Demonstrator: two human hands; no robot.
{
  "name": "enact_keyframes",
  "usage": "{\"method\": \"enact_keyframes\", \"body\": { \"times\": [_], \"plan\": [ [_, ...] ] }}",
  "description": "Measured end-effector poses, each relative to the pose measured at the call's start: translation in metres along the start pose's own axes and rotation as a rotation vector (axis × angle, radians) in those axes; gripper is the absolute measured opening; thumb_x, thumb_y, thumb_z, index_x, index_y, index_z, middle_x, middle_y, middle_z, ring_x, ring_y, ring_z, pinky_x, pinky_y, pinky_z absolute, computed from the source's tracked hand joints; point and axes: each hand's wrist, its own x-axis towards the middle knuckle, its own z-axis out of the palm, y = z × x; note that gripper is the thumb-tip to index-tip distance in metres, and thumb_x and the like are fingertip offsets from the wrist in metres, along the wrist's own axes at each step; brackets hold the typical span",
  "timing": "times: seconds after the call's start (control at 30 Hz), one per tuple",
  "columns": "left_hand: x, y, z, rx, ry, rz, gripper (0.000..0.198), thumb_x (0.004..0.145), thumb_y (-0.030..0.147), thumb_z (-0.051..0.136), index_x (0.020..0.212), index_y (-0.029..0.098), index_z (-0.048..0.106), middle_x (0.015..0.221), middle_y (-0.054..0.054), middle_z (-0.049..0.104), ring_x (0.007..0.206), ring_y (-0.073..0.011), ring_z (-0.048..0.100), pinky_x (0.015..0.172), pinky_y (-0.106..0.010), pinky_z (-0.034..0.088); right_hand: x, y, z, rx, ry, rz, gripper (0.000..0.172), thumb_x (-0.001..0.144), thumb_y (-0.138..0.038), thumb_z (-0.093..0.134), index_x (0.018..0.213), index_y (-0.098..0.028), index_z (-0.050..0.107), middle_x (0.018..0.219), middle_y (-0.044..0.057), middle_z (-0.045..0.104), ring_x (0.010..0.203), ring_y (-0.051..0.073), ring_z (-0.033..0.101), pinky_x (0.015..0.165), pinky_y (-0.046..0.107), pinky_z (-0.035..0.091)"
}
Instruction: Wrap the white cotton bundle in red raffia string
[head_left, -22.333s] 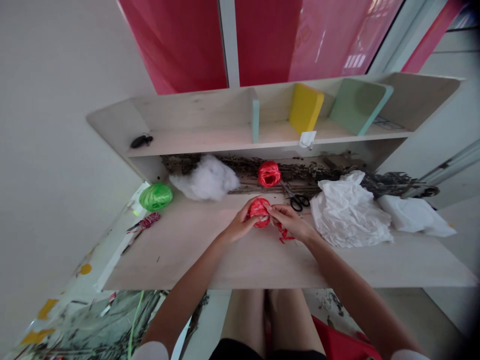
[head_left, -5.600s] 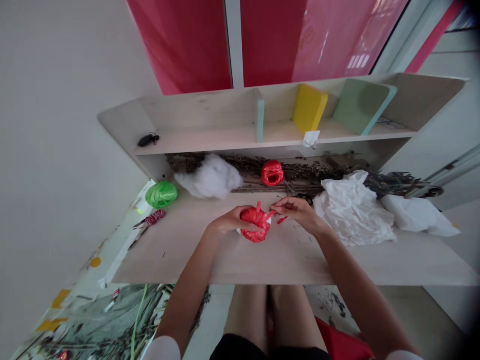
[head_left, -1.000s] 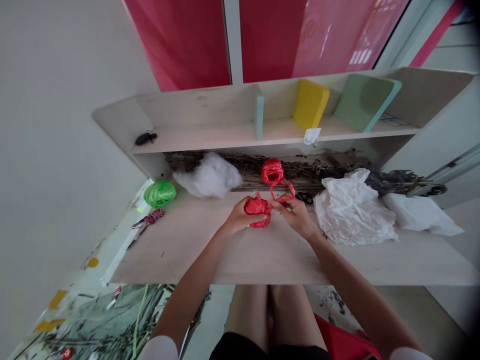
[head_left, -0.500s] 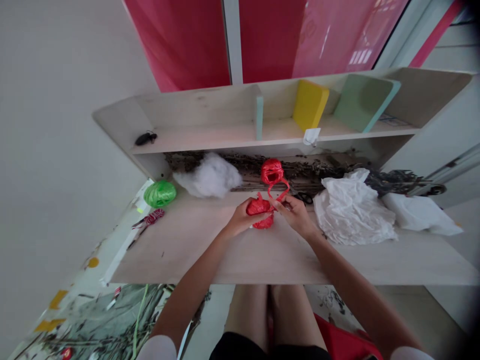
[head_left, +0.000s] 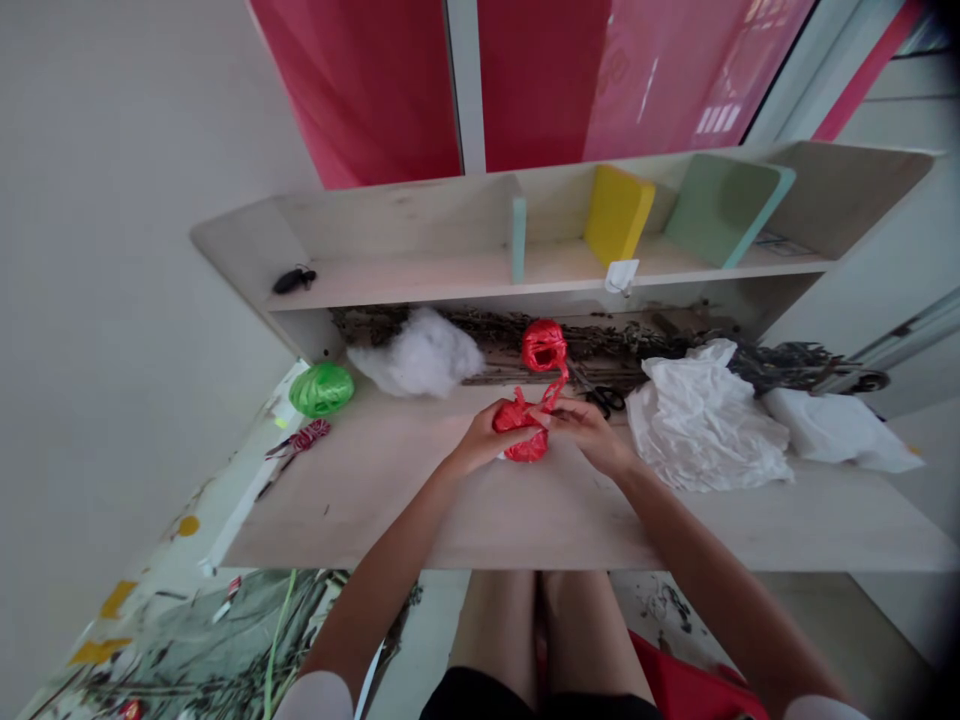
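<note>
Near the middle of the wooden desk point(head_left: 450, 520), my left hand point(head_left: 484, 437) holds a red wrapped bundle point(head_left: 527, 447) between thumb and fingers. My right hand point(head_left: 585, 428) is closed at the bundle's right side, its fingertips pinching a red ribbon point(head_left: 556, 388). The ribbon runs up from the bundle to a red ribbon roll point(head_left: 544, 345), which lies behind the hands with its dark hollow core showing. Black-handled scissors point(head_left: 605, 399) lie just behind my right hand.
White stuffing point(head_left: 424, 355) and a green ribbon roll point(head_left: 321, 389) are at the left, with wound red-white cord point(head_left: 309, 434) nearby. Crumpled white paper point(head_left: 709, 420) is at the right. Dried stems point(head_left: 480, 325) line the back below a shelf point(head_left: 405, 280).
My right hand has moved in against the bundle, bringing the ribbon with it. The open ribbon loop has narrowed into a strand. My left hand has hardly moved.
</note>
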Motion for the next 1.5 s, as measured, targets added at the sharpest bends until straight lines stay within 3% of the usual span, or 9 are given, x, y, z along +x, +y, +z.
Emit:
{"method": "enact_keyframes", "body": {
  "times": [0.17, 0.27, 0.43, 0.77, 0.87, 1.03, 1.23, 1.5],
  "plan": [
    [0.001, 0.003, 0.003, -0.02, 0.089, 0.018, 0.051, 0.061, 0.041, 0.083, 0.098, 0.014, 0.062, 0.094, -0.007, 0.068, 0.083, -0.0167, 0.063, 0.078, -0.029, 0.05, 0.0, -0.005, -0.001, -0.065, 0.062, -0.066, 0.028, 0.068, -0.048, 0.078, 0.076, -0.022, 0.076, 0.083, 0.004, 0.072, 0.079, 0.019, 0.062, 0.078, 0.033, 0.05],
    [0.002, 0.004, 0.004, -0.009, 0.13, 0.043, 0.053, 0.061, 0.043, 0.082, 0.1, 0.013, 0.062, 0.095, -0.008, 0.069, 0.084, -0.0172, 0.063, 0.078, -0.03, 0.05, 0.001, -0.005, -0.001, -0.125, 0.143, -0.071, 0.032, 0.069, -0.052, 0.076, 0.071, -0.02, 0.074, 0.073, 0.003, 0.069, 0.07, 0.017, 0.059, 0.067, 0.03, 0.049],
    [0.002, 0.005, 0.004, -0.024, 0.095, 0.054, 0.059, 0.055, 0.046, 0.085, 0.097, 0.012, 0.061, 0.092, -0.008, 0.068, 0.082, -0.0173, 0.063, 0.077, -0.03, 0.049, 0.002, 0.0, 0.001, -0.119, 0.174, -0.003, 0.042, 0.063, -0.057, 0.077, 0.056, -0.018, 0.063, 0.054, -0.001, 0.057, 0.053, 0.012, 0.048, 0.052, 0.026, 0.041],
    [0.004, 0.002, 0.003, -0.025, 0.132, 0.036, 0.059, 0.054, 0.045, 0.085, 0.097, 0.012, 0.061, 0.093, -0.008, 0.067, 0.084, -0.0176, 0.062, 0.078, -0.03, 0.049, -0.001, -0.002, 0.001, -0.015, 0.112, -0.032, 0.038, 0.072, -0.056, 0.072, 0.081, -0.02, 0.067, 0.073, 0.002, 0.065, 0.065, 0.013, 0.056, 0.062, 0.028, 0.048],
    [0.003, 0.003, 0.003, -0.064, 0.086, 0.031, 0.059, 0.053, 0.043, 0.086, 0.096, 0.012, 0.06, 0.094, -0.008, 0.067, 0.085, -0.0181, 0.063, 0.08, -0.031, 0.049, 0.0, -0.004, 0.0, -0.035, 0.133, -0.017, 0.037, 0.068, -0.054, 0.076, 0.077, -0.019, 0.069, 0.069, 0.002, 0.065, 0.062, 0.012, 0.054, 0.06, 0.027, 0.047],
    [0.001, -0.001, 0.003, -0.073, 0.013, 0.044, 0.073, 0.04, 0.03, 0.092, 0.103, 0.014, 0.059, 0.1, -0.008, 0.067, 0.09, -0.0199, 0.064, 0.083, -0.033, 0.05, 0.0, -0.005, 0.001, -0.082, 0.183, -0.003, 0.036, 0.062, -0.051, 0.081, 0.068, -0.018, 0.068, 0.061, 0.0, 0.06, 0.056, 0.011, 0.049, 0.055, 0.027, 0.043],
    [0.002, -0.007, 0.008, -0.163, 0.036, 0.099, 0.058, 0.056, 0.035, 0.086, 0.103, 0.015, 0.058, 0.099, -0.007, 0.067, 0.09, -0.0184, 0.065, 0.085, -0.035, 0.051, 0.0, -0.002, -0.001, -0.079, 0.162, 0.011, 0.035, 0.066, -0.051, 0.078, 0.065, -0.018, 0.068, 0.06, 0.0, 0.061, 0.056, 0.012, 0.049, 0.056, 0.027, 0.043],
    [0.004, -0.009, 0.004, -0.08, 0.057, 0.096, 0.057, 0.058, 0.034, 0.085, 0.103, 0.014, 0.058, 0.097, -0.007, 0.066, 0.087, -0.0171, 0.064, 0.081, -0.032, 0.051, -0.002, -0.009, 0.002, -0.043, 0.081, 0.032, 0.034, 0.064, -0.052, 0.079, 0.075, -0.02, 0.073, 0.077, 0.004, 0.069, 0.072, 0.016, 0.06, 0.071, 0.031, 0.05]
  ]
}}
